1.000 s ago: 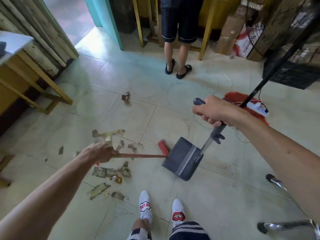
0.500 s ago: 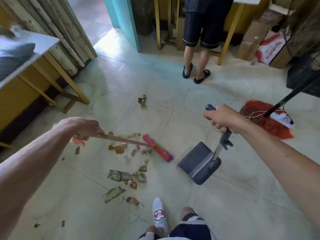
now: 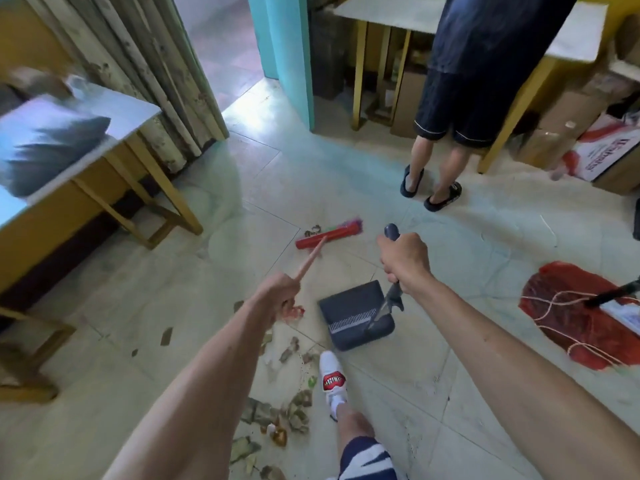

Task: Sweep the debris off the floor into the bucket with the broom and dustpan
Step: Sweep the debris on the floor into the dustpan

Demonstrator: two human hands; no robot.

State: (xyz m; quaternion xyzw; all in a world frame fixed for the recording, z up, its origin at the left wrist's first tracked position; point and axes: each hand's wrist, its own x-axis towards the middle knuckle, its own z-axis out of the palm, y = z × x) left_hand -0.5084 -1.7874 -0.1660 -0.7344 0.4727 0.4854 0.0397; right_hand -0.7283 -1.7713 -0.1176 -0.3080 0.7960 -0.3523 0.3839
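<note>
My left hand [image 3: 280,294] grips the wooden handle of the broom; its red head [image 3: 327,234] rests on the floor far ahead, right beside a small scrap of debris [image 3: 312,231]. My right hand [image 3: 405,259] is closed around the upright grey handle of the dark dustpan [image 3: 353,313], which sits on the tiles just below it. A scatter of brownish debris [image 3: 291,414] lies near my white shoe [image 3: 332,379], left of and behind the dustpan. No bucket is in view.
Another person's legs in dark slippers [image 3: 429,188] stand ahead by a yellow-legged table [image 3: 485,32]. A second table [image 3: 86,161] stands on the left. A red mat with a power strip and cord [image 3: 581,317] lies to the right. Cardboard boxes [image 3: 595,147] sit far right.
The broom head has swung forward, from beside the dustpan to the lone scrap farther out. I have stepped forward, so the debris pile now lies by my foot. The dustpan stays down.
</note>
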